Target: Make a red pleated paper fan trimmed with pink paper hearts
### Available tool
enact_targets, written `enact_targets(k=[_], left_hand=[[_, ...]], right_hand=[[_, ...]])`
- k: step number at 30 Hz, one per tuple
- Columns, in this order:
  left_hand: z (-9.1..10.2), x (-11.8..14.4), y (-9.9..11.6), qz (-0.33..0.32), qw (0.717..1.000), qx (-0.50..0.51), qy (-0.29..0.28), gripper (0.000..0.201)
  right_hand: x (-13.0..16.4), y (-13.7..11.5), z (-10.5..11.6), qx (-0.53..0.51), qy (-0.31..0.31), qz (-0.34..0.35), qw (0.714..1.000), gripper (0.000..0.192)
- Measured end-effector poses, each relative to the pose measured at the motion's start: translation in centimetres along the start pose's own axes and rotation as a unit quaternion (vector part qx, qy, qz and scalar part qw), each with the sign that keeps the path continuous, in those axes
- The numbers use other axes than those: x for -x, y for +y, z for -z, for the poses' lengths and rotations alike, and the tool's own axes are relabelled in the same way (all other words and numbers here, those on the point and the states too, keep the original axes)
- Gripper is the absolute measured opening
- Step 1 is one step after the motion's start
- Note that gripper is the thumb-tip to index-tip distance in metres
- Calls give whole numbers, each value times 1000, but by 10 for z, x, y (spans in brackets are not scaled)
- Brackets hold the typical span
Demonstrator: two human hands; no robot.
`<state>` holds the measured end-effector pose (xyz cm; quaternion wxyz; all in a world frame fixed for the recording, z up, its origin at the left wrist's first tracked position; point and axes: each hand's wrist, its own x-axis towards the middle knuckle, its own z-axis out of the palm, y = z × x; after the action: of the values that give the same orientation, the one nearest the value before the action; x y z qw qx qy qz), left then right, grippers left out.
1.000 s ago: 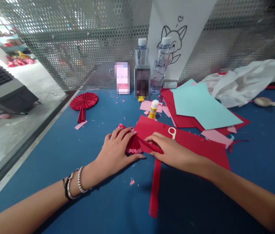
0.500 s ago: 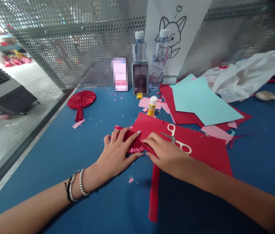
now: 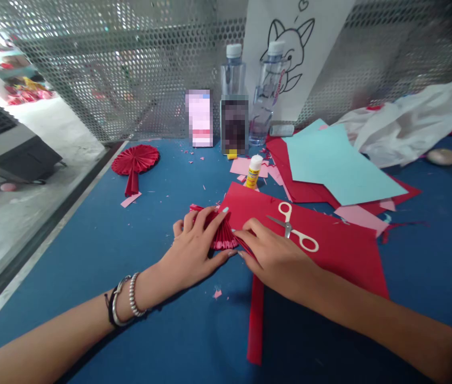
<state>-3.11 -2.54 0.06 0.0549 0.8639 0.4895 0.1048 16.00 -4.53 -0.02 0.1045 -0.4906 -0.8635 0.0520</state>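
Observation:
A pleated red paper fan [image 3: 223, 237] with a pink-edged rim lies partly spread on the blue table. Over its left part rests my left hand [image 3: 196, 237], holding it with bent fingers above and the thumb near the lower rim. My right hand [image 3: 268, 248] pinches the fan's right end between thumb and fingers; the exact grip is partly hidden. A narrow red paper strip [image 3: 255, 325] extends toward me from below the right hand. Behind that hand, white-handled scissors [image 3: 287, 229] lie slightly open on a large red sheet [image 3: 346, 256].
A finished red round fan [image 3: 135, 160] lies at far left. A glue stick [image 3: 253, 172] stands behind the red sheet. Farther back are two phones, two water bottles [image 3: 261, 106] and a metal mesh panel. Light-blue sheets [image 3: 341, 165], pink scraps and a white plastic bag [image 3: 413, 125] occupy the right.
The view has shifted slightly, moving the background a little to the right and up. Both hands keep nearly the same hold on the pleated fan.

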Motion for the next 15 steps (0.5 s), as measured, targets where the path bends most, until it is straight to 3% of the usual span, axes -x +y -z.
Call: enact_targets(k=[5, 15], left_hand=[[-3, -2, -3, 18, 1000, 10, 15, 81], [0, -3, -3, 20, 999, -15, 31, 83]], right_hand=[[-1, -2, 2, -17, -7, -6, 1000, 31], [1, 0, 4, -48, -28, -6, 998, 37]])
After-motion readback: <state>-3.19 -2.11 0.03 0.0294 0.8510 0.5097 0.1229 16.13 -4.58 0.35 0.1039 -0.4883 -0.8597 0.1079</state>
